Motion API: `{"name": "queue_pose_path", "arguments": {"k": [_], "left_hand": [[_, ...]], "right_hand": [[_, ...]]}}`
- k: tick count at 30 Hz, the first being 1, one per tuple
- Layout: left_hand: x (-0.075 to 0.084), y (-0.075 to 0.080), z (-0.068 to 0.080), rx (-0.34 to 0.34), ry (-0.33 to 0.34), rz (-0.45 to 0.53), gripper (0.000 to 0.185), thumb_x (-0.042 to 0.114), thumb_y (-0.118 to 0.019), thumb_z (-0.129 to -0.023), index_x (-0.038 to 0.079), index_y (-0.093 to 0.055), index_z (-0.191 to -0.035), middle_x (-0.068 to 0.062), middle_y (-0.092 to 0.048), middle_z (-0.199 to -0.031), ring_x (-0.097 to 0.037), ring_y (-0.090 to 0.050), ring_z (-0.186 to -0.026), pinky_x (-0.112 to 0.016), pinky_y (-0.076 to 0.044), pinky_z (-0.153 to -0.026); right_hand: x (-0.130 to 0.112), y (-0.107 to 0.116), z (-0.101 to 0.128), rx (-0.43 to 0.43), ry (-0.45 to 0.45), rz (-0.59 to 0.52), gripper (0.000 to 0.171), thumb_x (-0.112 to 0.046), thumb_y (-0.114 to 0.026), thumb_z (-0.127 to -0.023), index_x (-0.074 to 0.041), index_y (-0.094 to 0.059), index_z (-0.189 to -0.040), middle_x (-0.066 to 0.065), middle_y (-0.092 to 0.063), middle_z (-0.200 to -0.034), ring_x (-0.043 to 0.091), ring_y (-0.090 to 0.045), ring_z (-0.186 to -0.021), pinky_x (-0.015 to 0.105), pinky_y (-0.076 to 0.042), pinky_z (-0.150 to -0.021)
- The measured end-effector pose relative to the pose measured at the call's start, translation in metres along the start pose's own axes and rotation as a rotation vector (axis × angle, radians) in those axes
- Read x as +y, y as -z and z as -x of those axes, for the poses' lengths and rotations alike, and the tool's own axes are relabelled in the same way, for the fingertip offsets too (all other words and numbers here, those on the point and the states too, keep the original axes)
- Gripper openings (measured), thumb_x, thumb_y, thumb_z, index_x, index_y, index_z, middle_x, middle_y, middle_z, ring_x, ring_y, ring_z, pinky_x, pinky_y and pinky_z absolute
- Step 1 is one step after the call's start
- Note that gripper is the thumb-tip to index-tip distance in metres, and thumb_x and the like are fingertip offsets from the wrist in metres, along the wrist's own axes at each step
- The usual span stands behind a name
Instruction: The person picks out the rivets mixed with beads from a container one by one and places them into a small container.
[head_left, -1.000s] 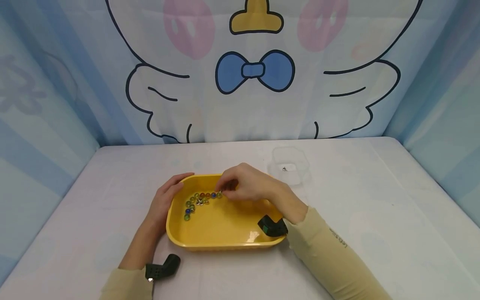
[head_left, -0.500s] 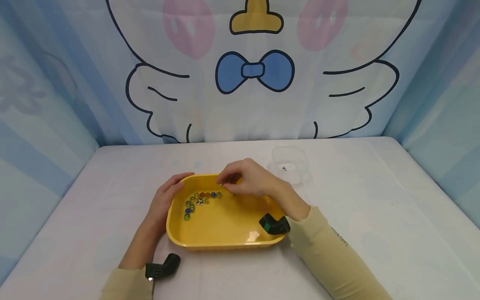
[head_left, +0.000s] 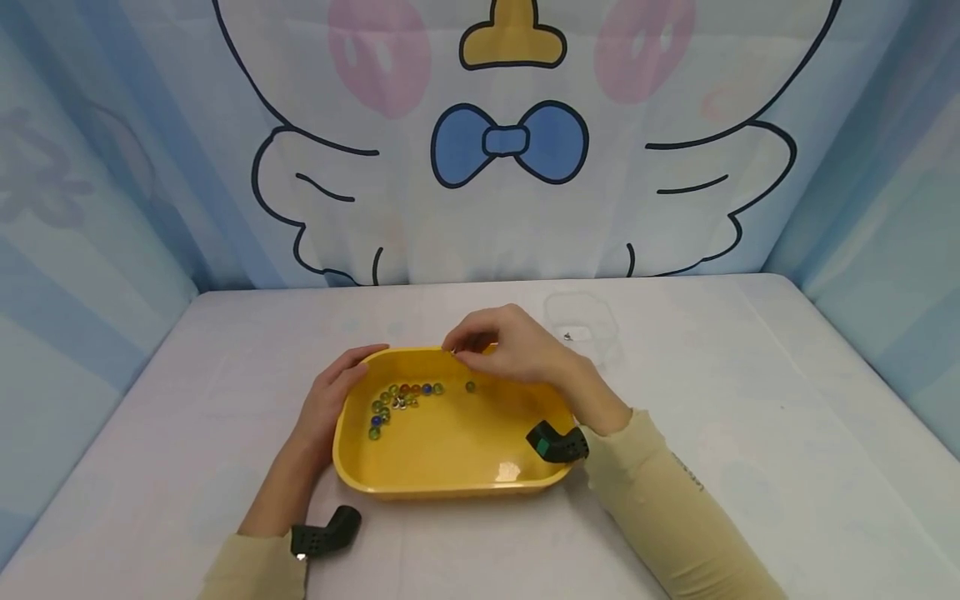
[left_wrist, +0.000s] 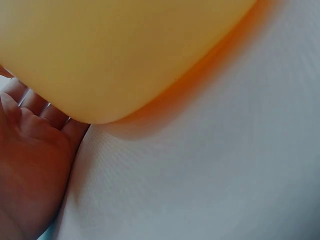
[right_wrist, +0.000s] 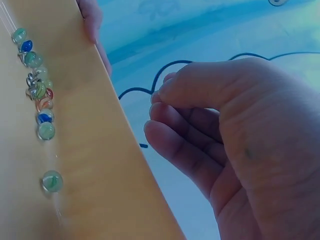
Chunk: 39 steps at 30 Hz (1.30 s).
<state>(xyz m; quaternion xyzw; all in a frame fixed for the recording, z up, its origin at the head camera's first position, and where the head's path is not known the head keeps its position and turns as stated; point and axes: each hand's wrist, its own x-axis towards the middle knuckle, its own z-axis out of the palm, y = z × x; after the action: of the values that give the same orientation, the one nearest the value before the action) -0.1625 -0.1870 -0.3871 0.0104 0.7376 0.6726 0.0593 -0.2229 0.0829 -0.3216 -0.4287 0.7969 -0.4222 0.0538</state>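
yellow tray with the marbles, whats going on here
A person is working over a yellow tray of glass marbles on a white table. The left hand rests against the tray's left rim. The right hand hovers above the far rim, fingertips pinched together; whether they hold anything cannot be seen. One green marble lies apart from the cluster. A clear container sits behind.

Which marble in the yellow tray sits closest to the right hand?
The lone green marble, apart from the cluster of marbles on the tray's left, just below the right hand.

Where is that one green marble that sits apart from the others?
In the head view, the lone green marble lies inside the yellow tray, right of the marble cluster, below the right hand.
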Motion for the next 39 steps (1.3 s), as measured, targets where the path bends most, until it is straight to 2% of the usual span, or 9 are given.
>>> {"name": "queue_pose_path", "arguments": {"k": [6,13,22,30,34,39], "left_hand": [[0.0,0.0,0.0,-0.002,0.01,0.014,0.043,0.028,-0.037,-0.11,0.01,-0.047,-0.148,-0.004,-0.048,-0.149,-0.017,-0.043,-0.134,-0.027,-0.032,-0.114],[0.001,0.0,0.0,-0.003,0.009,0.003,0.043,0.028,-0.037,-0.11,0.011,-0.047,-0.148,-0.004,-0.048,-0.149,-0.017,-0.044,-0.133,-0.027,-0.033,-0.113],[0.001,0.001,0.0,-0.003,0.015,-0.003,0.043,0.028,-0.036,-0.11,0.012,-0.048,-0.148,-0.004,-0.047,-0.15,-0.018,-0.044,-0.133,-0.028,-0.032,-0.114],[0.001,0.0,0.0,-0.005,0.014,0.007,0.043,0.028,-0.036,-0.11,0.012,-0.048,-0.147,-0.004,-0.047,-0.149,-0.018,-0.044,-0.133,-0.027,-0.033,-0.113],[0.001,0.0,0.0,-0.005,0.02,0.013,0.043,0.028,-0.036,-0.11,0.012,-0.048,-0.147,-0.004,-0.048,-0.149,-0.019,-0.044,-0.132,-0.028,-0.034,-0.113],[0.002,0.0,0.0,0.002,0.033,0.016,0.042,0.027,-0.037,-0.109,0.012,-0.048,-0.147,-0.005,-0.048,-0.149,-0.02,-0.045,-0.132,-0.03,-0.034,-0.114]], "right_hand": [[0.0,0.009,0.004,0.039,0.003,0.003,0.016,0.002,-0.069,-0.091,0.001,-0.075,-0.107,0.009,-0.073,-0.103,0.015,-0.066,-0.085,0.028,-0.057,-0.082],[0.003,0.025,0.014,0.119,0.008,0.034,0.016,0.002,-0.07,-0.09,-0.002,-0.076,-0.105,0.003,-0.073,-0.1,0.015,-0.066,-0.084,0.03,-0.058,-0.081],[0.004,0.049,0.031,0.227,-0.063,0.086,0.016,0.002,-0.071,-0.09,0.0,-0.075,-0.105,0.009,-0.073,-0.102,0.02,-0.064,-0.085,0.029,-0.057,-0.08],[0.01,0.061,0.04,0.247,-0.129,0.143,0.016,0.002,-0.069,-0.091,-0.001,-0.075,-0.105,0.008,-0.073,-0.103,0.02,-0.063,-0.085,0.026,-0.055,-0.08],[0.011,0.066,0.045,0.255,-0.183,0.15,0.015,0.0,-0.068,-0.092,-0.002,-0.075,-0.106,0.008,-0.072,-0.103,0.021,-0.063,-0.085,0.031,-0.056,-0.079],[0.014,0.073,0.05,0.267,-0.25,0.162,0.015,-0.002,-0.068,-0.093,-0.002,-0.075,-0.107,0.009,-0.072,-0.104,0.021,-0.063,-0.087,0.028,-0.055,-0.079]]}}
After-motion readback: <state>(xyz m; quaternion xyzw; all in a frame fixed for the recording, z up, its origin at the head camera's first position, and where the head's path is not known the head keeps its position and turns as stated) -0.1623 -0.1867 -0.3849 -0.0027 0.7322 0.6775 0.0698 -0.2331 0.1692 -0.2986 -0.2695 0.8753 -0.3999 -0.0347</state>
